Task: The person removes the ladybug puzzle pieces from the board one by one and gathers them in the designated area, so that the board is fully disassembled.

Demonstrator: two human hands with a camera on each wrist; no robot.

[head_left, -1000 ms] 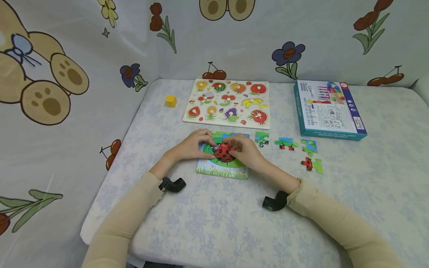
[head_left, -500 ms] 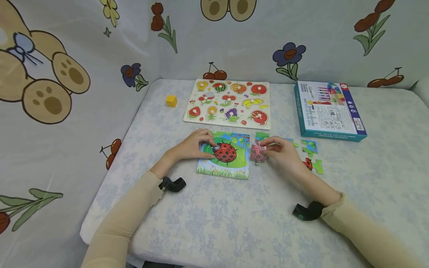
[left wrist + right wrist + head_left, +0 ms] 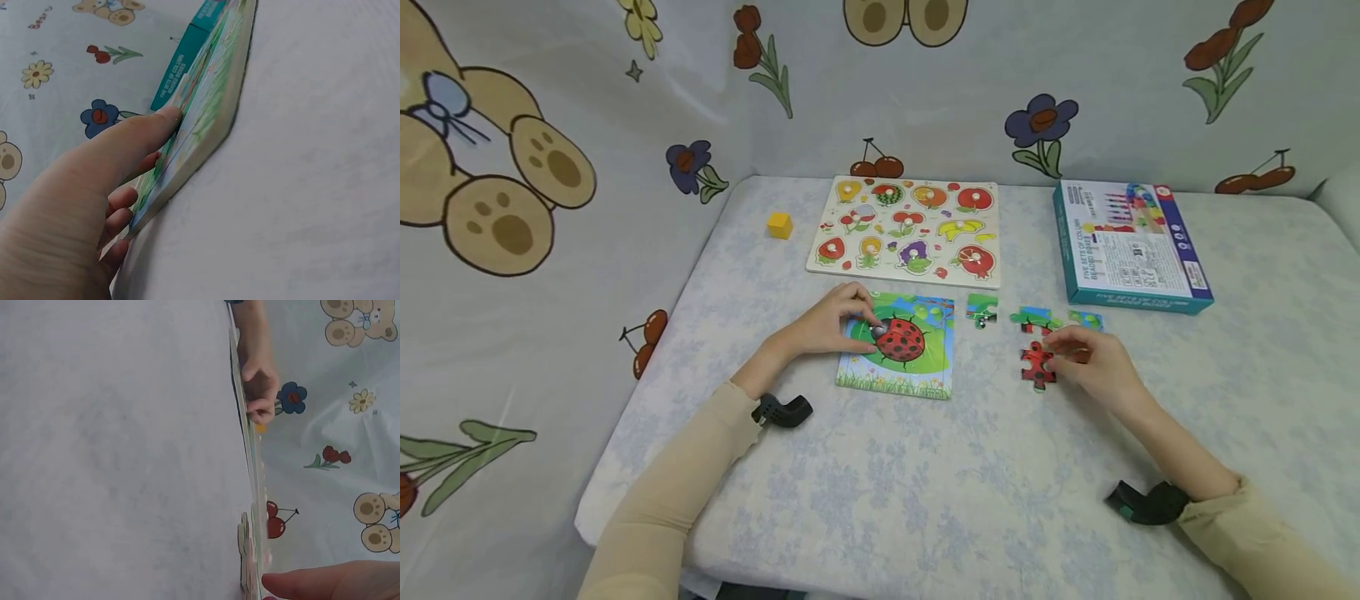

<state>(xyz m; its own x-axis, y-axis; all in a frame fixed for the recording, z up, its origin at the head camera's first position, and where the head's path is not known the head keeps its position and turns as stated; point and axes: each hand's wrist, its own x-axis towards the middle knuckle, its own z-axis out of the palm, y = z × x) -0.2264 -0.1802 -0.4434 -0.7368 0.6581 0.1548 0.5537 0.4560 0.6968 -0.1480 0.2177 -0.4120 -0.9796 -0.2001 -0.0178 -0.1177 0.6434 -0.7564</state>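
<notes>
A square ladybug puzzle board (image 3: 898,379) lies on the table. My left hand (image 3: 827,325) holds it at its left side, thumb and fingertips on the picture; the left wrist view shows the thumb (image 3: 147,128) against its face. Right of the board, my right hand (image 3: 1097,367) pinches a red, black-spotted jigsaw piece (image 3: 1036,367) by its right edge, at or just above the tabletop. Behind it lie a blue-and-green piece (image 3: 1032,317) and another piece (image 3: 1086,319), partly covered by the hand. A green piece (image 3: 982,308) sits near the board's upper right corner.
A fruit peg puzzle (image 3: 906,233) lies behind the ladybug board. At its left is a yellow cube (image 3: 779,225). A teal-and-white box (image 3: 1131,246) stands back right. A patterned cloth (image 3: 955,100) rises behind the table.
My right hand has moved from the ladybug board rightward, carrying the red spotted jigsaw piece to the loose pieces. The left hand has stayed on the board.
</notes>
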